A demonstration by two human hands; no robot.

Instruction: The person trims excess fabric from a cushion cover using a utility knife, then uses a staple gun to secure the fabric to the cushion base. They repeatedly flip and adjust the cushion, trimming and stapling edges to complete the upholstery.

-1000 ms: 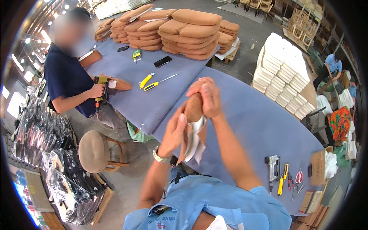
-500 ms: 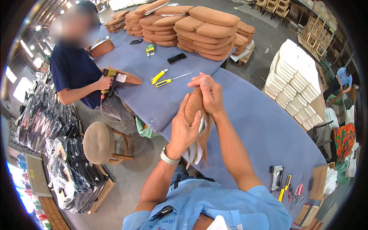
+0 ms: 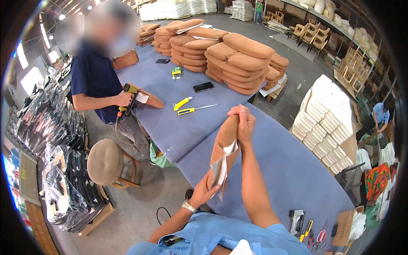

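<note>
A brown fabric-covered seat cushion (image 3: 226, 135) stands on its edge above the blue-grey table, in front of me. Its loose cloth edge gapes open, and white lining shows in the gap. My right hand (image 3: 244, 124) is closed round the cushion's far end. Lower down, my left hand (image 3: 202, 194) grips the near end, with its thumb on the cloth edge by the white layer. The underside of the cushion is hidden from me.
Beyond lie a yellow screwdriver (image 3: 186, 111), a yellow cutter (image 3: 182, 103) and a phone (image 3: 203, 87). Brown cushions (image 3: 242, 57) are piled at the back. A co-worker at left holds a staple gun (image 3: 128, 95). A stapler (image 3: 296, 222) and scissors (image 3: 321, 235) lie near right.
My left hand has slid down from the cushion's middle to its near end. My right hand now grips the far end. The cushion has turned, showing more white lining; the view has shifted.
</note>
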